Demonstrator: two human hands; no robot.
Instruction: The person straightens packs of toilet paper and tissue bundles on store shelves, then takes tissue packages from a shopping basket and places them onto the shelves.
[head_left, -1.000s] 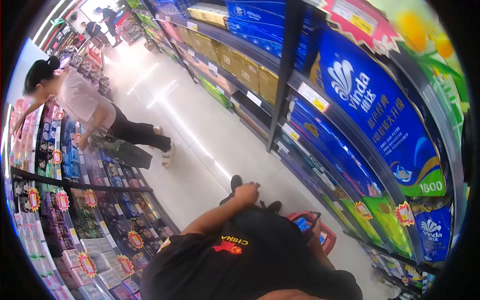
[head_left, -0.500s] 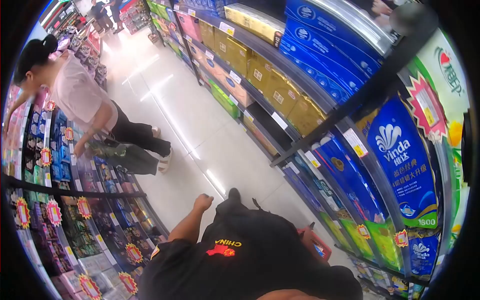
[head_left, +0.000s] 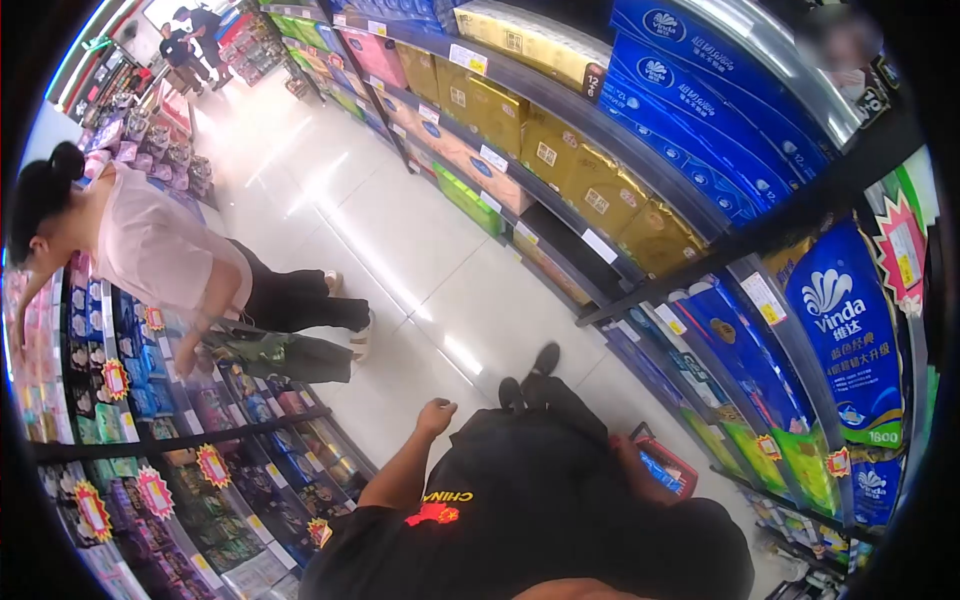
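My left hand [head_left: 437, 415] hangs in front of my body over the floor, fingers curled closed, and I see nothing in it. On my other side, my right hand [head_left: 622, 446] is low beside a red shopping basket [head_left: 684, 474], which appears to hang from it. The grip itself is small and partly hidden by my dark shirt. Inside the basket lies a blue package [head_left: 655, 468]. Neither hand touches the shelves.
Tissue shelves run along the right, with blue Vinda packs [head_left: 850, 340] and gold packs [head_left: 590, 195]. Left, a person in a pale top [head_left: 165, 240] reaches toward packed shelves, a dark green bag [head_left: 300, 357] beside them. Two people [head_left: 195, 50] stand far down the tiled aisle [head_left: 390, 250].
My left hand has shifted right in view and stays closed. More of the basket and my right forearm now shows. The person at left appears lower in view, and both my shoes are visible.
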